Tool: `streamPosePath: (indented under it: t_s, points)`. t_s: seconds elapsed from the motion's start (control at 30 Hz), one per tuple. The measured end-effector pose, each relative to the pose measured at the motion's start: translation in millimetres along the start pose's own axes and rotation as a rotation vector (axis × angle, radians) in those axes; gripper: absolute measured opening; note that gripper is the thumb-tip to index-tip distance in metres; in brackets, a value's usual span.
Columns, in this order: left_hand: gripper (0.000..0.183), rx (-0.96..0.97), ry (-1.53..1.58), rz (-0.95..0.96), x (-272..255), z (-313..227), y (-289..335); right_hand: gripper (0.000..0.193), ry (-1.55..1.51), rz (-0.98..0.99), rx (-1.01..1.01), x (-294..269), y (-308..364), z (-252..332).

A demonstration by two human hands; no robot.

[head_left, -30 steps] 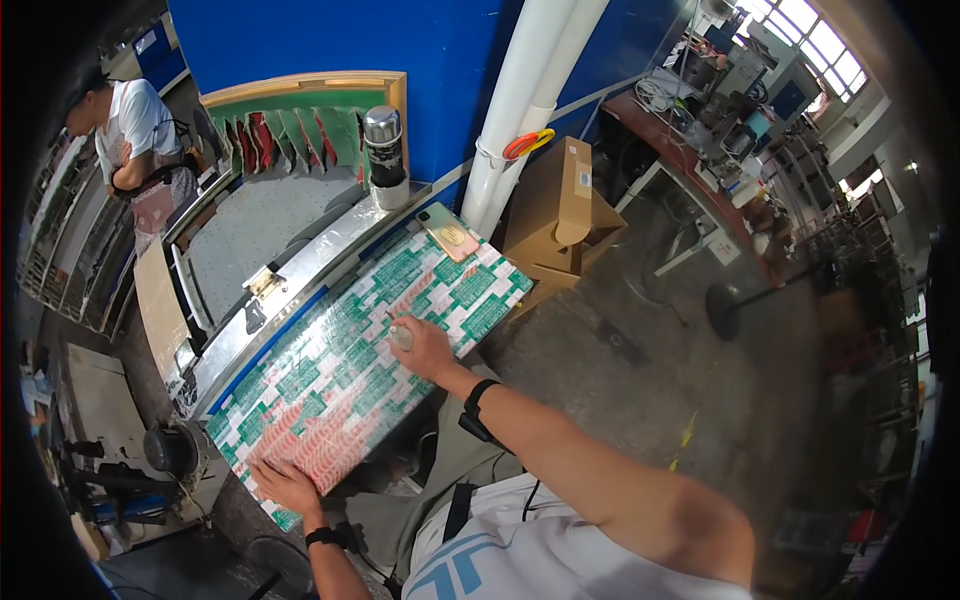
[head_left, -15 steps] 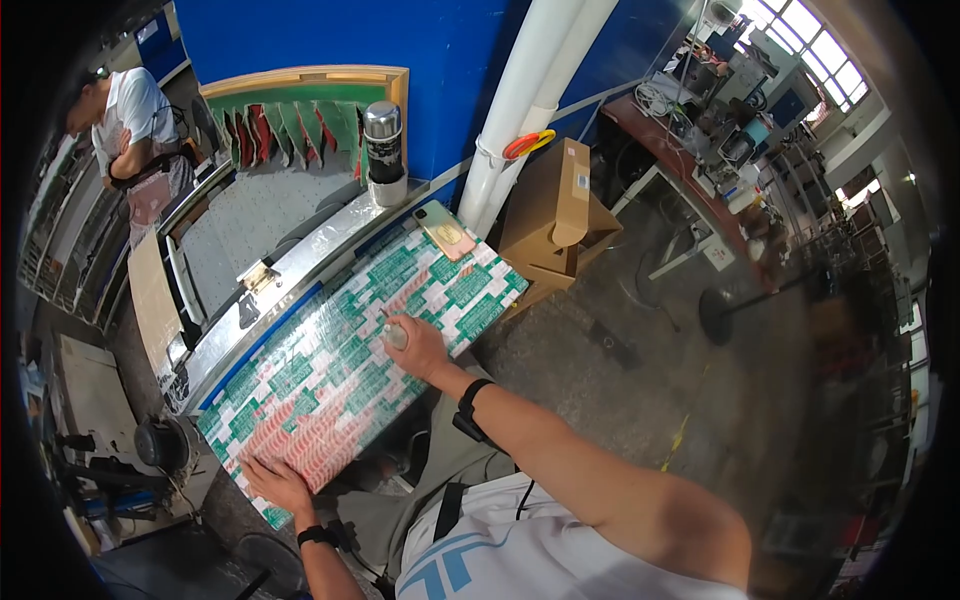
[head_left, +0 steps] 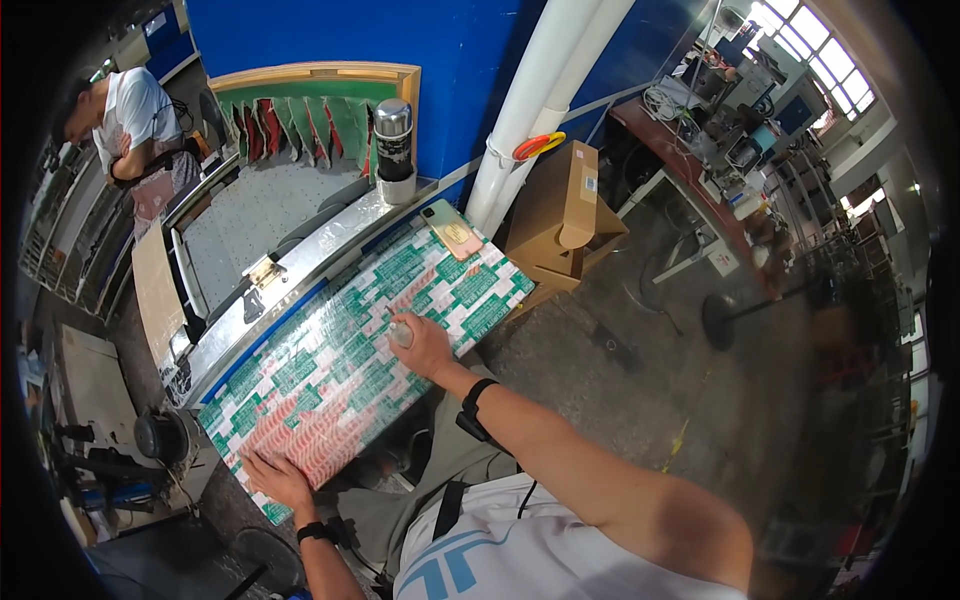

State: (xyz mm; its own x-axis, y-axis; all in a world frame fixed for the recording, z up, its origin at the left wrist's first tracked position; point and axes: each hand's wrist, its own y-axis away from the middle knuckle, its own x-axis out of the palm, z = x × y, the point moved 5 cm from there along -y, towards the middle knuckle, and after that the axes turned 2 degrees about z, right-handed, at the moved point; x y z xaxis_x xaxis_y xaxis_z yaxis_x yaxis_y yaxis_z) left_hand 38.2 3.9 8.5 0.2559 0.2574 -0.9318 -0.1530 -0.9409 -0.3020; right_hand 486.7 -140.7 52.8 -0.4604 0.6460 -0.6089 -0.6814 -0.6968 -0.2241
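Note:
My right hand is closed around a small rounded pale tool with a thin dark tip. It is held at the middle of a narrow tabletop covered with green-and-white printed pieces under a glossy film. Near the left end of this top, my left hand lies flat with its fingers spread. Rows of curved pinkish-red pieces show beside it. What the tool's tip touches is too small to make out.
A phone lies at the tabletop's far right end. Behind stands a dark flask on a metal rail beside a grey machine bed. An opened cardboard box is right of it. A person stands at the far left.
The whole view has shifted slightly. Both hands keep nearly the same places on the tabletop, the right one still gripping the small tool.

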Motion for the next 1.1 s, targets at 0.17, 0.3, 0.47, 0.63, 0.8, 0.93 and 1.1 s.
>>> streamPosePath:
  t_s: [0.17,0.3,0.47,0.63,0.8,0.93,1.1]
  points:
    - [0.059,0.005,0.035,-0.006,-2.3,-1.9,-0.5,0.042,-0.021,-0.023,-0.028,-0.6,0.0,-0.3]
    - [0.059,0.001,0.013,-0.005,-0.5,-1.9,-0.9,0.043,-0.025,-0.026,-0.008,-2.5,0.3,1.6]
    - [0.058,-0.003,-0.026,0.009,-0.9,-2.3,-1.9,0.039,0.008,-0.029,-0.037,-2.5,0.4,2.1]
    - [0.058,0.013,0.009,-0.009,-2.4,-3.8,-1.0,0.039,-0.004,-0.042,-0.057,-2.1,0.3,1.1]
    - [0.057,0.011,0.013,-0.008,-1.8,-3.0,-0.6,0.038,0.011,-0.041,-0.046,-2.6,0.3,2.8]
    - [0.057,0.006,-0.002,-0.011,-1.8,-3.3,-1.2,0.037,0.0,-0.049,-0.046,-3.0,0.6,3.5]
    - [0.057,0.016,0.043,-0.013,-2.0,-7.4,-3.2,0.037,0.02,-0.053,-0.063,-1.9,-1.8,-1.4]
